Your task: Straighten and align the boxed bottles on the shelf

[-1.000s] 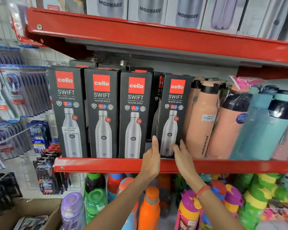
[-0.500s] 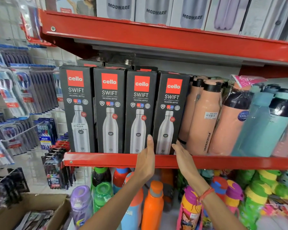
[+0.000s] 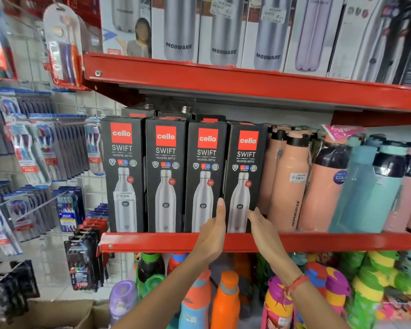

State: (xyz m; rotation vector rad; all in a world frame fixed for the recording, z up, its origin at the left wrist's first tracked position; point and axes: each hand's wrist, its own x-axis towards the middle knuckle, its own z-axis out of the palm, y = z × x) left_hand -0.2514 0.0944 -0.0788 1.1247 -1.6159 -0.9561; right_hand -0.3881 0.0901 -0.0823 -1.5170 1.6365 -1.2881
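Bright, even shop light falls from above and in front. The underside of the upper red shelf [image 3: 247, 77] lies in shadow. Glare sheens the blister packs [image 3: 62, 43] at upper left. Wide-angle bending curves the shelf lines, and the edges blur, worst at lower right.

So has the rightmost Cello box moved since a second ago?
Yes. The rightmost Cello box was turned at an angle, with a gap beside the third box; now it faces front, closed up leftward against it.

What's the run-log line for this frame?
left hand: flat on fourth Cello box left edge | right hand: at lower right edge | row: upright, flush
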